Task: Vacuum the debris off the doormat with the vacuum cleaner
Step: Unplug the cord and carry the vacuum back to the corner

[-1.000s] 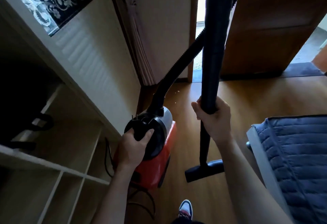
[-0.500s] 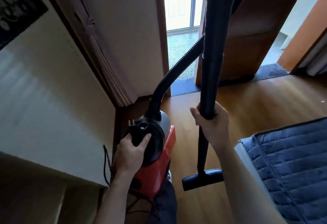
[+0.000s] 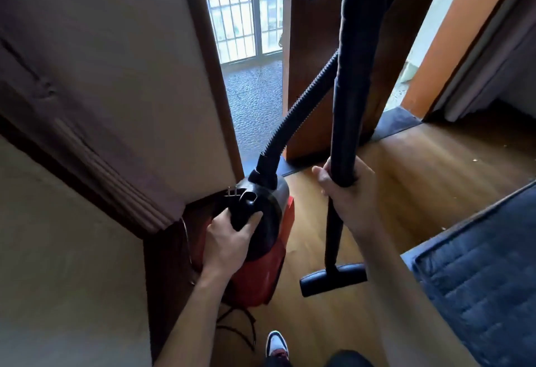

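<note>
Head view: the left hand (image 3: pixel 229 239) grips the black handle (image 3: pixel 246 207) on top of the red vacuum cleaner (image 3: pixel 261 274), held beside a wall corner. The right hand (image 3: pixel 348 192) is wrapped around the upright black wand (image 3: pixel 356 91), whose nozzle (image 3: pixel 333 278) hangs near the wooden floor (image 3: pixel 435 178). A ribbed hose (image 3: pixel 304 105) rises from the cleaner. A dark doormat (image 3: pixel 397 123) lies ahead at the door threshold, well apart from the nozzle. A blue quilted mattress (image 3: pixel 478 279) sits at right.
</note>
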